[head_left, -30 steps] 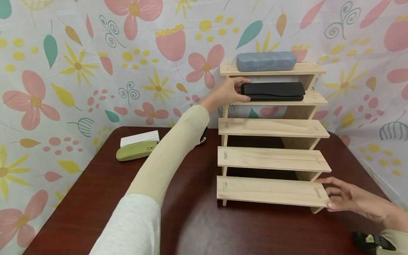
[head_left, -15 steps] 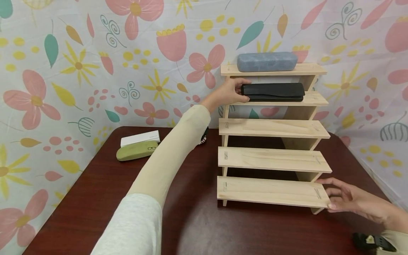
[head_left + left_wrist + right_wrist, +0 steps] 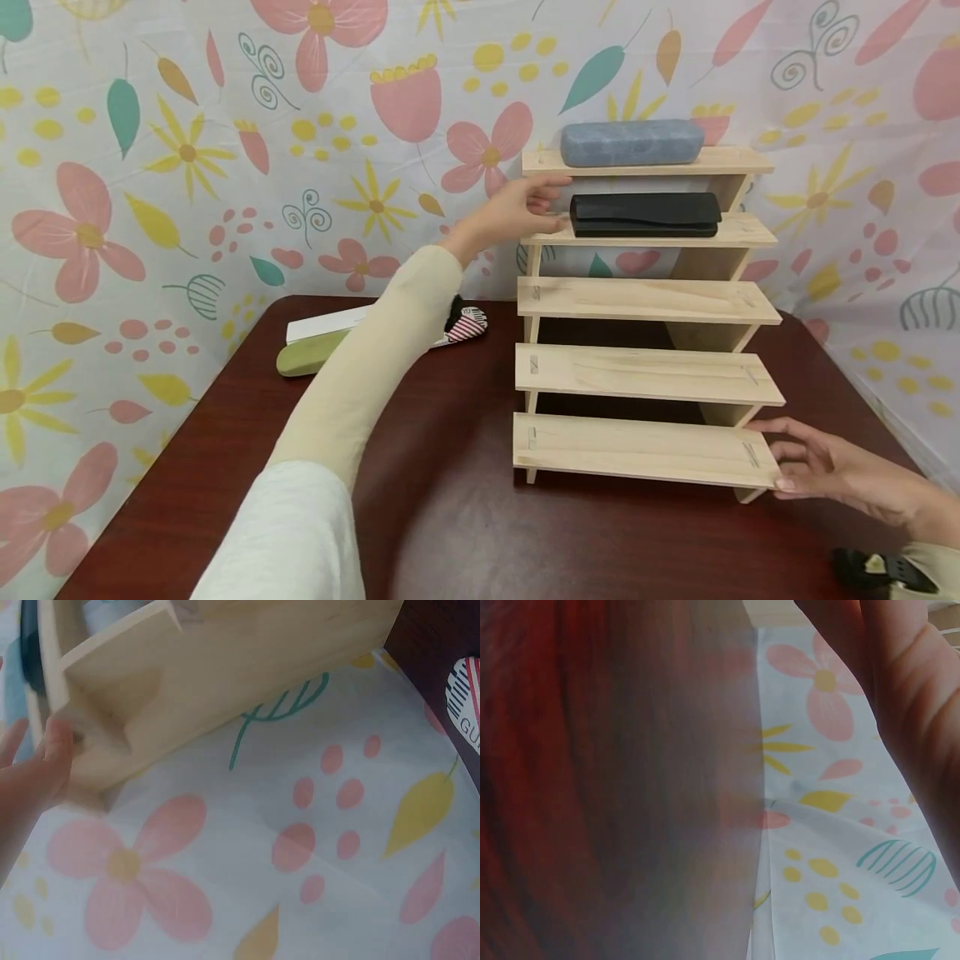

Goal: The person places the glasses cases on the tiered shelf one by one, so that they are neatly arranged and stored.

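Note:
A black glasses case (image 3: 645,215) lies lengthwise on the second shelf from the top of a stepped wooden rack (image 3: 648,297). My left hand (image 3: 517,208) is just left of that case, fingers apart from it and holding nothing. In the left wrist view the same hand (image 3: 36,769) is beside the rack's side panel (image 3: 225,671). On the top shelf sits a blue-grey case (image 3: 632,143). My right hand (image 3: 836,473) grips the right end of the lowest shelf (image 3: 645,448) between thumb and fingers; its fingertips are partly hidden behind the board.
At the back left of the dark red table (image 3: 480,525) lie a green glasses case (image 3: 307,354) and a white case (image 3: 322,323). A striped item (image 3: 467,325) with black on it is partly behind my left arm. A flowered cloth (image 3: 225,167) hangs behind the table.
My left hand has let go of the black glasses case and drawn back to the left. The case stays on its shelf. My right hand keeps its grip on the lowest shelf.

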A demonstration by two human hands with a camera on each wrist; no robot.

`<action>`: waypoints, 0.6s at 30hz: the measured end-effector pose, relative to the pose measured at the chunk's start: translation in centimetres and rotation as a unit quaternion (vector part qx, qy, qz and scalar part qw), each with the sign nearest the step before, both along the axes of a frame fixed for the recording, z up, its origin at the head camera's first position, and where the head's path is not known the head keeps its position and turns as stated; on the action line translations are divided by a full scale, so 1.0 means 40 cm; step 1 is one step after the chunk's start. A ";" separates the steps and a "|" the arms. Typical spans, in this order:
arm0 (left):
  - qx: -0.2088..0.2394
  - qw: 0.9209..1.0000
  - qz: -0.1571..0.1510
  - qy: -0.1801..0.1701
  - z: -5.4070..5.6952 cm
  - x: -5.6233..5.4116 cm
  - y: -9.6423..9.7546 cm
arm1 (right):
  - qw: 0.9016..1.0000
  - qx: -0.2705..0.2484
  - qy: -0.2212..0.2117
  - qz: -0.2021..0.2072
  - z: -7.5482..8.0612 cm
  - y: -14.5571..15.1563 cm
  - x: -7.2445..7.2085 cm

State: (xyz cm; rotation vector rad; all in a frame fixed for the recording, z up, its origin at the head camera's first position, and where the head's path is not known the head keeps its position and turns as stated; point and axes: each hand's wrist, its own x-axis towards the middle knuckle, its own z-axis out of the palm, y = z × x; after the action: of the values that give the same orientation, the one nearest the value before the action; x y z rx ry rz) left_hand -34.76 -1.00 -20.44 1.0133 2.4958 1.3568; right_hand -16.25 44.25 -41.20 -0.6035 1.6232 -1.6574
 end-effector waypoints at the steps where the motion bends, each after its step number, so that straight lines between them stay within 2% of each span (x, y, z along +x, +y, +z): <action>1: 0.006 1.000 -0.004 0.009 -0.001 0.004 -0.014 | 1.000 -0.003 -0.002 0.001 -0.001 0.001 -0.001; 5: 0.039 0.999 -0.013 0.022 -0.012 0.024 -0.072 | 1.000 -0.023 -0.008 0.012 -0.003 0.003 -0.004; 9: 0.065 0.998 0.000 0.011 -0.038 0.048 -0.140 | 1.000 -0.027 -0.006 0.013 -0.003 0.001 -0.006; 13: 0.068 0.997 0.026 -0.003 -0.088 0.070 -0.214 | 1.000 -0.024 0.001 0.009 -0.004 0.000 -0.006; 18: 0.075 0.994 0.065 -0.040 -0.170 0.089 -0.299 | 0.999 -0.031 0.001 0.012 -0.008 0.003 -0.009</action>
State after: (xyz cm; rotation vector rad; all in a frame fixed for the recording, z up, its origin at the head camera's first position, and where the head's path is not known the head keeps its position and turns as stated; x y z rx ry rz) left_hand -31.20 -12.97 -27.26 0.8174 2.4694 1.6108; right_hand -16.60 44.37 -41.50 -0.6531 1.5639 -1.6959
